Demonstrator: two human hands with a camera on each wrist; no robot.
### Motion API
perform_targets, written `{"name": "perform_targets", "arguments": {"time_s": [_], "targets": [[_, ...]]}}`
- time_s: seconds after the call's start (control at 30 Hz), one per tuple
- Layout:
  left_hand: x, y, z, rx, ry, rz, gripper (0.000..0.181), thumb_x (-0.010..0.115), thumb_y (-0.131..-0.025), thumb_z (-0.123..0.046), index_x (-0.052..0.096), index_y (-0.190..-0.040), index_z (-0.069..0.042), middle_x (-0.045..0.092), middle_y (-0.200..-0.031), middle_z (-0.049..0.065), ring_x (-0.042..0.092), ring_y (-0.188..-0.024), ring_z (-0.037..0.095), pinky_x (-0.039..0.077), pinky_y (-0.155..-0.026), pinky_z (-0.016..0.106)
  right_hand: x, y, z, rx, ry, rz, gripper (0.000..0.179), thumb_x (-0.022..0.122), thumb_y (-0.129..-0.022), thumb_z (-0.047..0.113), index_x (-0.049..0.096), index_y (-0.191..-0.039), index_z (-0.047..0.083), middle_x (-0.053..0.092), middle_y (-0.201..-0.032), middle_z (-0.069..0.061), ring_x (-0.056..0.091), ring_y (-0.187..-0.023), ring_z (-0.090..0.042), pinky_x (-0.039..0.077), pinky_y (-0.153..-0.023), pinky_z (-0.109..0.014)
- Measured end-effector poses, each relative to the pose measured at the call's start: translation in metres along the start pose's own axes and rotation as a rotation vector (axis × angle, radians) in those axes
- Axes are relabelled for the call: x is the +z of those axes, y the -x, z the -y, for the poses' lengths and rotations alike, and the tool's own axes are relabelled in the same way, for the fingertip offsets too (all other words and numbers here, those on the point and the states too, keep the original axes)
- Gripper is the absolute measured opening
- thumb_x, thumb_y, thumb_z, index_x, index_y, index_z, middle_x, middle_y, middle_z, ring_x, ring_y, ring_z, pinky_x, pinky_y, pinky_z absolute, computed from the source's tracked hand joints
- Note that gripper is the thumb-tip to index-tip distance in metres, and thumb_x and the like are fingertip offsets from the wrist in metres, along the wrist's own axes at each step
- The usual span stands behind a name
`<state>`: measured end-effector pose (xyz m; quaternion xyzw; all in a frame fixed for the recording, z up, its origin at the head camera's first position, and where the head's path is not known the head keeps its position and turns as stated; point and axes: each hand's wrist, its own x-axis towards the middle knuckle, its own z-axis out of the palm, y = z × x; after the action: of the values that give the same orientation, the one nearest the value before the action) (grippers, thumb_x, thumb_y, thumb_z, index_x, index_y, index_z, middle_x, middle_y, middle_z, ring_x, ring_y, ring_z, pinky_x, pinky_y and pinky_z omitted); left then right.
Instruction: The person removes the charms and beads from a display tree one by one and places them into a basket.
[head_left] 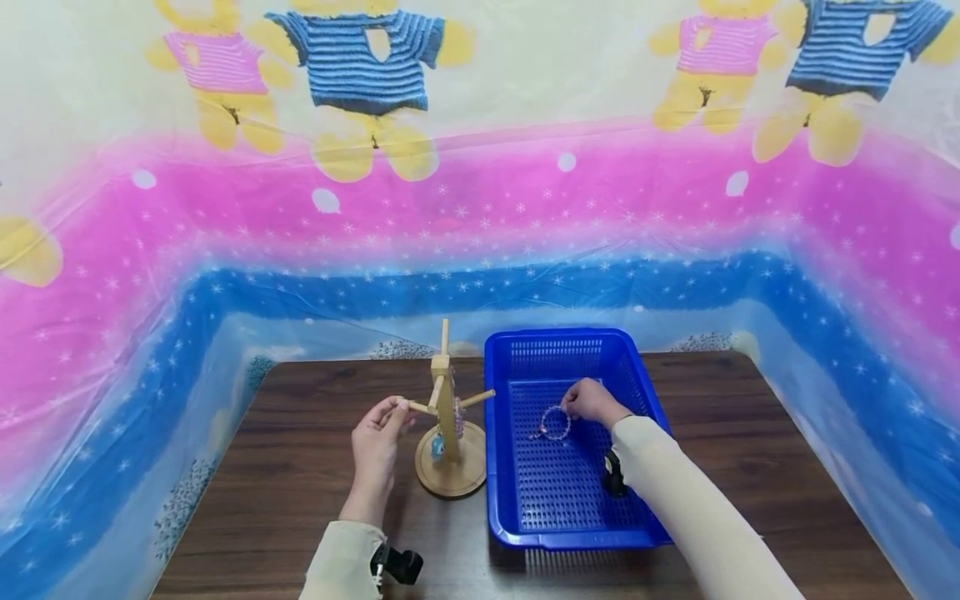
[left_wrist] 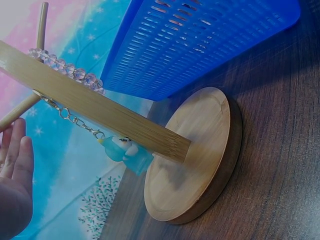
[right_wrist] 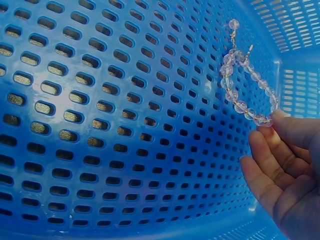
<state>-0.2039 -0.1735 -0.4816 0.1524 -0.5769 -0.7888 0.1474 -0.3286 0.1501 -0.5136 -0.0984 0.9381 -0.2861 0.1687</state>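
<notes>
With the wooden stand [head_left: 447, 425] as the centre of the dial in the head view and twelve pointing away from the person, the right hand [head_left: 595, 403] is towards two o'clock, reaching down inside the blue basket [head_left: 573, 542], which sits at three o'clock on the brown table [head_left: 300, 467]. Its thumb and fingertips are drawn narrow, pinching the edge of a bracelet [right_wrist: 240, 106] of clear and pale pink beads. The bracelet is within the basket, off the hand's eight o'clock side, its loop spread and a short tail ending in a single bead; whether it touches the basket floor cannot be told. The left hand [head_left: 375, 446], between nine and ten o'clock, has thumb and forefinger closed narrow on the tip of the peg [head_left: 422, 408] that points to that side, while its other fingers, in the left wrist view, lie fairly straight. A second beaded strand [left_wrist: 70, 70] hangs on the stand, on the basket side of the post, and a blue figure [left_wrist: 131, 154] dangles by a metal chain on the other side, above the round base [head_left: 468, 479]. Beyond the table, at twelve o'clock, rises a printed cloth [head_left: 450, 287] in blue and pink
</notes>
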Motion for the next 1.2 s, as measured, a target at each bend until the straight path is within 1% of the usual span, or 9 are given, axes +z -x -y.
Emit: {"name": "perform_targets", "arguments": {"time_s": [0.07,0.13,0.33,0.47,0.6,0.7,0.8,1.0,1.2], "targets": [[0.0,0.0,0.0,0.0,0.013,0.008,0.01,0.062,-0.099,0.001,0.068,-0.094,-0.006,0.073,-0.076,-0.014,0.073,-0.073,-0.002,0.063,-0.073,0.014,0.001,0.002,-0.001,0.009,-0.006,-0.001,0.018,0.059,-0.098,0.002,0.077,-0.095,-0.003,0.076,-0.088,-0.013,0.065,-0.074,-0.015,0.056,-0.067,-0.028],[-0.001,0.001,0.001,0.004,0.029,0.017,0.013,0.061,-0.099,0.001,0.067,-0.093,-0.008,0.073,-0.076,-0.014,0.073,-0.073,-0.002,0.063,-0.073,0.014,0.002,0.003,-0.002,0.013,-0.011,-0.001,0.018,0.06,-0.098,0.002,0.077,-0.095,-0.004,0.075,-0.085,-0.013,0.064,-0.072,-0.015,0.056,-0.066,-0.028],[-0.002,0.001,0.002,0.03,0.026,0.029,0.008,0.062,-0.099,0.002,0.068,-0.097,-0.003,0.073,-0.078,-0.012,0.073,-0.073,-0.001,0.063,-0.073,0.015,0.006,0.003,-0.005,0.047,-0.036,-0.01,0.017,0.062,-0.099,0.005,0.077,-0.097,-0.003,0.074,-0.081,-0.009,0.064,-0.072,-0.015,0.058,-0.067,-0.029],[-0.004,0.001,0.003,0.023,0.018,0.021,0.005,0.062,-0.099,0.001,0.066,-0.1,-0.001,0.072,-0.077,-0.013,0.073,-0.074,-0.001,0.062,-0.072,0.014,0.009,0.003,-0.007,0.067,-0.055,-0.015,0.017,0.062,-0.099,0.005,0.077,-0.095,-0.002,0.074,-0.082,-0.01,0.063,-0.072,-0.015,0.057,-0.065,-0.029],[-0.007,0.001,0.004,0.009,0.007,0.016,0.005,0.062,-0.099,0.0,0.066,-0.099,-0.002,0.072,-0.076,-0.014,0.074,-0.075,0.0,0.062,-0.072,0.013,0.012,0.004,-0.011,0.069,-0.055,-0.021,0.018,0.061,-0.099,0.004,0.078,-0.092,-0.001,0.075,-0.085,-0.01,0.062,-0.07,-0.014,0.057,-0.065,-0.029],[-0.007,0.002,0.004,0.01,0.006,0.02,0.008,0.062,-0.099,0.0,0.066,-0.096,-0.006,0.072,-0.076,-0.014,0.074,-0.075,0.0,0.063,-0.074,0.015,0.014,0.003,-0.014,0.061,-0.045,-0.027,0.019,0.062,-0.098,0.004,0.078,-0.091,-0.001,0.074,-0.082,-0.01,0.061,-0.068,-0.014,0.057,-0.064,-0.029],[-0.008,0.003,0.004,0.021,0.021,0.031,0.009,0.062,-0.099,0.0,0.066,-0.095,-0.006,0.072,-0.076,-0.014,0.073,-0.073,-0.001,0.063,-0.075,0.015,0.017,0.003,-0.017,0.076,-0.049,-0.034,0.017,0.064,-0.097,0.005,0.078,-0.09,-0.001,0.072,-0.078,-0.009,0.061,-0.067,-0.015,0.057,-0.063,-0.028],[-0.009,0.003,0.003,0.043,0.046,0.044,0.012,0.062,-0.099,0.001,0.066,-0.093,-0.008,0.072,-0.076,-0.013,0.073,-0.072,-0.001,0.063,-0.072,0.014,0.021,0.005,-0.015,0.083,-0.052,-0.055,0.016,0.065,-0.097,0.005,0.078,-0.09,-0.001,0.073,-0.079,-0.01,0.063,-0.068,-0.015,0.059,-0.065,-0.031],[-0.011,0.004,0.002,0.031,0.053,0.05,0.014,0.061,-0.1,0.001,0.066,-0.091,-0.009,0.072,-0.075,-0.013,0.072,-0.071,-0.002,0.062,-0.072,0.014,0.024,0.008,-0.011,0.078,-0.041,-0.074,0.016,0.066,-0.097,0.005,0.077,-0.088,-0.002,0.073,-0.08,-0.011,0.063,-0.068,-0.016,0.059,-0.065,-0.032]]}}
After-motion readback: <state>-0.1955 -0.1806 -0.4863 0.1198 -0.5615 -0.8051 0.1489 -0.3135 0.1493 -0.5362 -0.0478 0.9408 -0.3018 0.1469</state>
